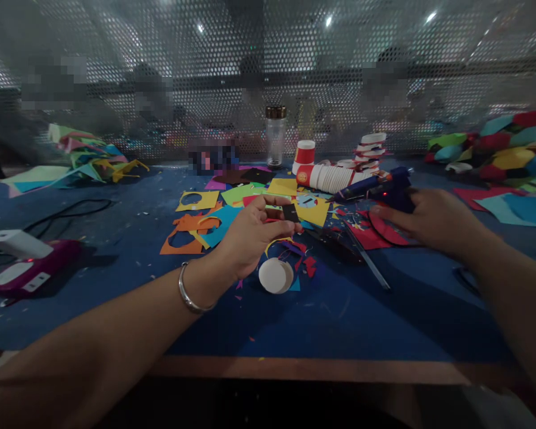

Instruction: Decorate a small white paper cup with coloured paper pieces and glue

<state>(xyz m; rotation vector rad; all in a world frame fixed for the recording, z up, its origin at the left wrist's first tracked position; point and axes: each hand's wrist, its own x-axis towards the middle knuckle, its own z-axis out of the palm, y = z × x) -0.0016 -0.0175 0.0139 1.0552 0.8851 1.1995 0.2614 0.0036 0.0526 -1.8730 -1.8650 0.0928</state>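
Observation:
My left hand, with a bangle at the wrist, pinches a small black piece of paper between thumb and fingers. On the right, my right hand is wrapped round the handle of a dark blue glue gun. A small red light glows on the gun, and its nozzle points left, apart from the black piece. Just below my left hand a white round paper cup piece sits on the table. Colored paper scraps lie around it. A clear thin stick rests below the gun.
Cut paper sheets, such as a yellow one with a round hole, cover the middle. Behind stand a jar and stacked paper cups. A purple power strip with a white adapter sits left. Paper crafts lie at right.

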